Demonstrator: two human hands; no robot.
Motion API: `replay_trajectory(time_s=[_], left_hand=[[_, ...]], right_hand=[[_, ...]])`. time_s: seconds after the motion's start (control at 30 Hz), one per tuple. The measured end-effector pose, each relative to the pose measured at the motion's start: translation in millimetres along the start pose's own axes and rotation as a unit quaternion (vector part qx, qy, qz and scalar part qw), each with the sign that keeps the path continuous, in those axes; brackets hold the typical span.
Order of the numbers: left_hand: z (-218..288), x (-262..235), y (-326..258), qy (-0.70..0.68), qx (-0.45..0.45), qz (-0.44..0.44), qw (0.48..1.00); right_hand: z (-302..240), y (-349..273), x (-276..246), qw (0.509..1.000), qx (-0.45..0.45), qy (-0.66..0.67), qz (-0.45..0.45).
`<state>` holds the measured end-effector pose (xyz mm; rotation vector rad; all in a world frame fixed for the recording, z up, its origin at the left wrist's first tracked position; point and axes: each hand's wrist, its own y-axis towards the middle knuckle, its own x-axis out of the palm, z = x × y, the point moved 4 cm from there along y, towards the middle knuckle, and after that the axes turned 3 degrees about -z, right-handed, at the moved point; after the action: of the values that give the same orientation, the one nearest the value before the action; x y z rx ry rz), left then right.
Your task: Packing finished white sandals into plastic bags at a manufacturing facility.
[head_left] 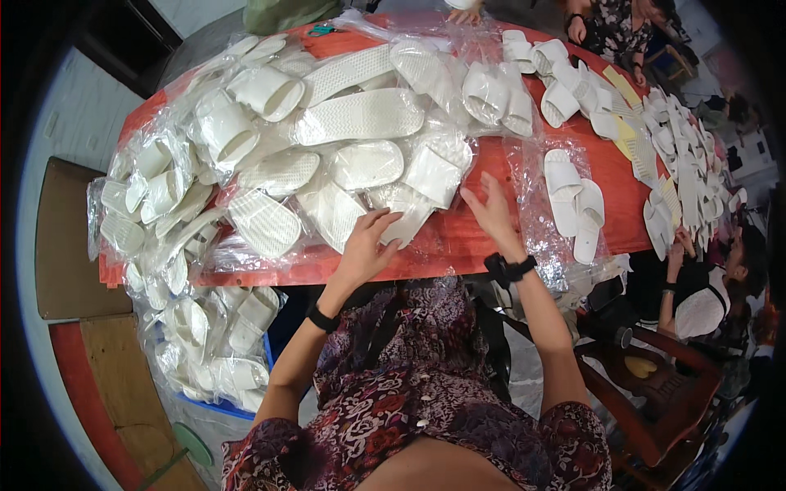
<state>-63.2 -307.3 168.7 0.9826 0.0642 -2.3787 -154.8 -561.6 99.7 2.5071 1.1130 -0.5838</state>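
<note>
My left hand (368, 248) is over the near edge of a pile of white slippers in clear plastic bags, its fingers apart. Its fingertips are at a bagged slipper (409, 209); whether they touch it I cannot tell. My right hand (493, 214) is above the red tabletop (467, 245), fingers spread and holding nothing. Just left of it lies another bagged slipper (434, 176). To its right, a pair of white slippers (573, 204) rests on a clear plastic bag (532, 168).
More bagged slippers (360, 116) cover the table's left and middle. Unbagged slippers (684, 164) crowd its right end, where other people (696, 299) sit or stand. A blue crate (214, 405) of bagged slippers is below left; a wooden chair (655, 393) stands at lower right. Green scissors (321, 30) lie far back.
</note>
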Motion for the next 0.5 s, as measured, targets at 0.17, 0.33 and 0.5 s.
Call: replay_trajectory(time_s=[0.17, 0.33, 0.5], left_hand=[[-7.4, -3.7, -19.2, 0.061, -0.004, 0.010, 0.998], [-17.5, 13.0, -29.1, 0.094, -0.015, -0.010, 0.995], [-16.6, 18.1, -24.9, 0.135, -0.044, -0.004, 0.990]], right_hand=[[-11.4, 37.7, 30.3, 0.969, 0.112, 0.213, -0.054], [3.8, 36.3, 37.5, 0.941, 0.211, 0.252, -0.076], [0.2, 13.3, 21.4, 0.928, 0.199, 0.302, -0.088]])
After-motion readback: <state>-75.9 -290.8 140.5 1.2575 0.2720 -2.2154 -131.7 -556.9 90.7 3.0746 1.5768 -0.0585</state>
